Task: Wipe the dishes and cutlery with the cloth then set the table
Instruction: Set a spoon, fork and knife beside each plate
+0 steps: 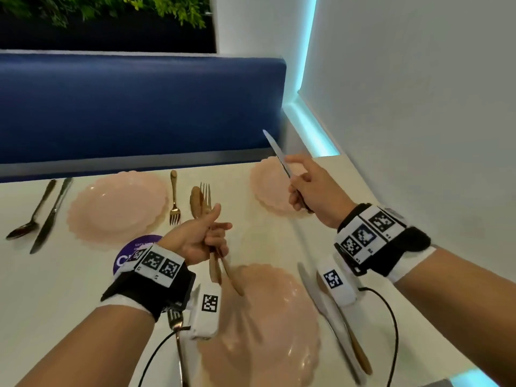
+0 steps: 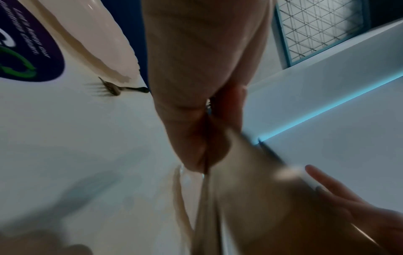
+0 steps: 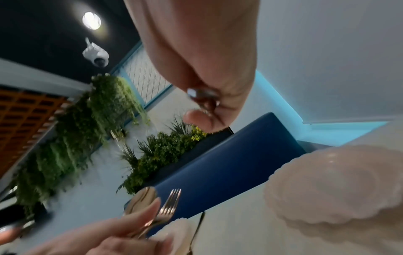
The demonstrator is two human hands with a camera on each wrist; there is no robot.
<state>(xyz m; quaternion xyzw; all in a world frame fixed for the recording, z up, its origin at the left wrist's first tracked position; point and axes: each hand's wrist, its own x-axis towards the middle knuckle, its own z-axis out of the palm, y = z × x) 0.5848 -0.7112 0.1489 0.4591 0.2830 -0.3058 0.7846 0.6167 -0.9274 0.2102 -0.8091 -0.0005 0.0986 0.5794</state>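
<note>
Head view: right hand grips silver knife over far-right pink plate, blade pointing up and away. Left hand, further off, holds gold spoon and fork above counter.

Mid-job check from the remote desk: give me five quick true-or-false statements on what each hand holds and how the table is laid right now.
1. The right hand holds a silver knife with its blade pointing up and away. True.
2. The left hand is empty. False: it grips a gold fork and spoon together.
3. Three pink plates show in the head view. True: far left plate, far right plate, near plate.
4. The far left plate has no cutlery beside it. False: a gold fork lies to its right, a dark spoon and knife to its left.
5. A cloth lies on the near plate. False: no cloth shows.
</note>
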